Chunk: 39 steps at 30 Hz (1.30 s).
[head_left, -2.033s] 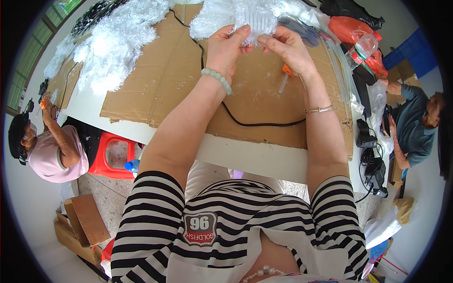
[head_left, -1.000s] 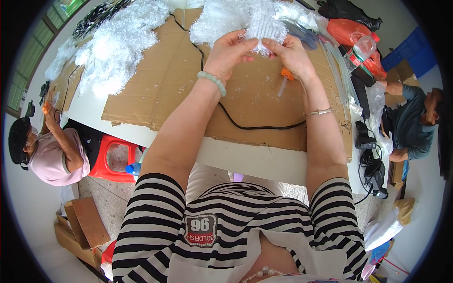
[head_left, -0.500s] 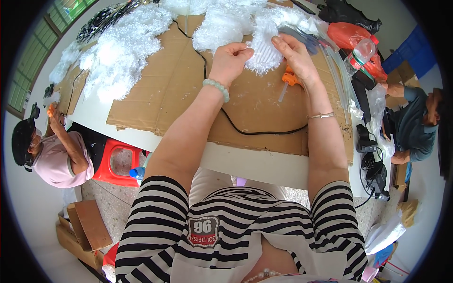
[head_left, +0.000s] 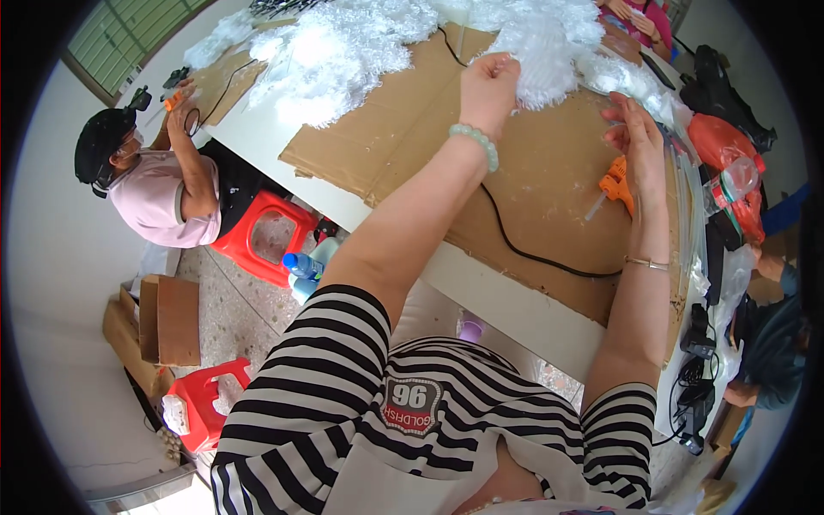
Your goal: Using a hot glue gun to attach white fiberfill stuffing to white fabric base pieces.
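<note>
My left hand (head_left: 489, 90) is closed at the left edge of a white, shiny fringed piece (head_left: 548, 75), with its thumb and fingertips together there. Its exact grip is partly hidden by the hand. To the right, my right hand (head_left: 639, 142) hovers over the cardboard with fingers apart, holding nothing. An orange glue gun (head_left: 615, 180) with a pale nozzle lies just left of my right wrist, partly hidden by it. More white tinsel-like material (head_left: 631, 79) lies beyond my right hand.
A large heap of white tinsel (head_left: 343, 64) covers the far left. Under my arms lies a cardboard sheet (head_left: 412, 129), crossed by a black cord (head_left: 515, 245). Clear sticks (head_left: 687, 206), a plastic bottle (head_left: 736, 180) and a red bag (head_left: 719, 142) are at right. A co-worker (head_left: 163, 189) sits left.
My right hand has let go of the fringed piece and moved right, its fingers spreading. My left hand stays at the piece's edge. The whole view has swung leftward.
</note>
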Each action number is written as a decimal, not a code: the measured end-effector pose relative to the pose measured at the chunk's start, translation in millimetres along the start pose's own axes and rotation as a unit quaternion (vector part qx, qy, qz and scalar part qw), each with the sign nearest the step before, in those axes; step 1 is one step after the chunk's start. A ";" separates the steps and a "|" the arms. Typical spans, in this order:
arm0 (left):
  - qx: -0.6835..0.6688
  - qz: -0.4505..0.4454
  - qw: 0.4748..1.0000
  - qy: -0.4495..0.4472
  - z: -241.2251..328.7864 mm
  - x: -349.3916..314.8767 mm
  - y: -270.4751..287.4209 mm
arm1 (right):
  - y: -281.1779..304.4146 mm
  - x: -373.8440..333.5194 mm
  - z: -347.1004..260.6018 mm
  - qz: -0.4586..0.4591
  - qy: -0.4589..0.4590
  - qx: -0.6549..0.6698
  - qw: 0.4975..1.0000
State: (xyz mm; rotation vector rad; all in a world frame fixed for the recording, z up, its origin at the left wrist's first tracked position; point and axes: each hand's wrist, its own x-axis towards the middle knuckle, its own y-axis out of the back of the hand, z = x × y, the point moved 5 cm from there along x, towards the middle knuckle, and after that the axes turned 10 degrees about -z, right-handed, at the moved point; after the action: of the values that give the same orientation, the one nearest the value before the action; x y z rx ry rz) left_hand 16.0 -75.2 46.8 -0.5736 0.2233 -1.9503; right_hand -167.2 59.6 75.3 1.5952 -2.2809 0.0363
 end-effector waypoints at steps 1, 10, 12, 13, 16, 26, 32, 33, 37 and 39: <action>0.003 0.005 1.000 0.000 8.2 7.1 10.3 | 2.3 0.4 2.9 0.007 -0.012 0.014 1.000; 0.248 0.111 0.961 -0.056 108.7 33.6 162.4 | 13.8 3.7 16.3 0.024 -0.038 0.027 0.999; 0.267 0.150 0.949 -0.072 122.9 43.8 208.6 | 10.5 4.1 17.3 0.005 -0.041 0.026 0.999; 0.269 0.164 0.945 -0.086 125.4 50.1 234.1 | 9.4 4.4 19.0 0.008 -0.042 0.027 0.999; 0.637 0.141 0.757 0.037 130.4 65.0 277.1 | 7.5 6.8 24.4 -0.006 -0.038 0.005 0.999; 0.424 0.003 0.872 -0.245 85.8 11.3 110.9 | -23.4 2.0 -4.5 -0.025 0.012 -0.048 0.998; -0.026 -0.179 0.982 0.051 32.9 -48.8 -22.4 | -63.3 -9.6 -39.7 -0.079 0.075 -0.067 0.992; -0.035 -0.193 0.979 0.058 28.6 -51.3 -29.2 | -67.4 -9.8 -44.1 -0.099 0.092 -0.055 0.989; -0.200 -0.208 0.955 0.071 11.9 -50.9 -29.8 | -56.1 -6.4 -43.4 -0.123 0.092 -0.073 0.985; -0.212 -0.217 0.949 0.087 5.6 -50.7 -27.7 | -56.8 -8.1 -40.9 -0.140 0.076 -0.086 0.983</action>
State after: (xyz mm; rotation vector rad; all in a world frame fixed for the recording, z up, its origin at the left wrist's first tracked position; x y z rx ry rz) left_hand 13.8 -17.2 47.9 -0.7784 0.6896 -2.4011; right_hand -101.6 55.4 100.9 1.7406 -1.8746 -0.1025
